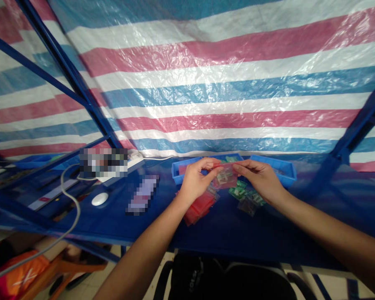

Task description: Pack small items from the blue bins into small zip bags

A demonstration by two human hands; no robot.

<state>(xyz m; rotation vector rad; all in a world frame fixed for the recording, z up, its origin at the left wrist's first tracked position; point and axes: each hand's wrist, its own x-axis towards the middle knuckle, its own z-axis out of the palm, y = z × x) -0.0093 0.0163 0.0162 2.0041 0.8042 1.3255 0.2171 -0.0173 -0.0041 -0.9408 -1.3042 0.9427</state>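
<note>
Both hands pinch the top edge of a small clear, reddish plastic bag [225, 178], which hangs between them with small pale parts inside. My left hand [197, 177] grips its left corner between thumb and fingers. At the right corner, my right hand [258, 174] pinches it the same way. Below my left hand lies a pile of red plastic bags [200, 208] on the blue table. Beneath my right hand are several small packets with green contents [238, 190] and a darker clear packet [249, 206]. What exactly the packets contain is too small to tell.
Behind my hands stand a left blue bin [178, 177] and a right blue bin [288, 171]. Leftward lie a white mouse-like object [100, 199], a blurred-out flat item [143, 193] and a cable [78, 204]. Blue frame posts and a striped sheet enclose the table. Another person sits at lower left.
</note>
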